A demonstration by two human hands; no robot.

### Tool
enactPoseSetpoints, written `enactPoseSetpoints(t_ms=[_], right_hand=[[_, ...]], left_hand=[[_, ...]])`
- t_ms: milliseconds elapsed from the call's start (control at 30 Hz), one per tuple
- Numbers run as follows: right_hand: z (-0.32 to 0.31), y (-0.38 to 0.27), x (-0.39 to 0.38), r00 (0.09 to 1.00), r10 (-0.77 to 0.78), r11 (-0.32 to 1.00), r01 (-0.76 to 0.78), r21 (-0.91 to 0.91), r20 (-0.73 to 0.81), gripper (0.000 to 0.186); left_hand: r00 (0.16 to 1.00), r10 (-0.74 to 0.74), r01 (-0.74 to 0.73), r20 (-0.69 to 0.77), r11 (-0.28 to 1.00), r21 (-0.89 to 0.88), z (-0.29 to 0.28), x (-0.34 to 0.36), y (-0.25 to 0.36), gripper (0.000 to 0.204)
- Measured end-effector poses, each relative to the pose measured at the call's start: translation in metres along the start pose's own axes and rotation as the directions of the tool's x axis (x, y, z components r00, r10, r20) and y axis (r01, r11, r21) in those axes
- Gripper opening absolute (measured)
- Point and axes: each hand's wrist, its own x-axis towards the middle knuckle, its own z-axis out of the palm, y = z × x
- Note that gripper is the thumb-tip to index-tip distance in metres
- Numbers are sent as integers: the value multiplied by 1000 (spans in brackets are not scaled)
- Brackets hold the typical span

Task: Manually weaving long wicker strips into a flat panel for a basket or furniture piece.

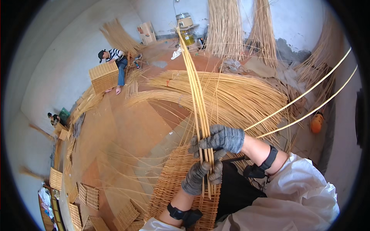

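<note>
A small bundle of long pale wicker rods [194, 84] stands upright in front of me, with its tips pointing away towards the back wall. My right hand [227, 138], in a grey knitted glove, is closed around the bundle near its lower part. Just below it, my left hand [194, 179], gloved the same way, grips the rods near their lower ends. A woven wicker panel [169, 181] lies under my hands, beside my black-clad leg; its far side is partly hidden. Two long curved rods [304, 94] reach out to the right from beside my right hand.
A large heap of wicker rods [246, 94] lies ahead, with upright bundles [224, 30] against the back wall. An orange object [317, 122] is at right. At left a person [115, 56] sits by a woven box [104, 77]; another person [53, 118] is farther left. Woven pieces [88, 195] lie lower left.
</note>
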Motion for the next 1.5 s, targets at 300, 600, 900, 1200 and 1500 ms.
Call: enactPoseSetpoints(t_ms=[300, 600, 900, 1200, 1500], right_hand=[[-5, -8, -19, 990, 41, 864, -104, -493, -138, 34], [-28, 27, -32, 985, -145, 938, 166, -305, 92, 21], [0, -9, -68, 909, 197, 917, -304, -259, -366, 28], [3, 28, -195, 826, -79, 860, -226, -457, -557, 34], [9, 25, -205, 637, -144, 926, -182, -330, -757, 37]], left_hand=[[998, -49, 47, -42, 998, -38, -9, 5, -14, 69], [993, -106, 113, 45, 973, -201, -23, 1, -41, 44], [745, 422, 159, -517, 640, 752, -27, 6, -6, 28], [606, 237, 601, -759, 488, 632, -62, 47, 35, 59], [905, 347, 130, -245, 324, 937, -74, 27, 18, 78]])
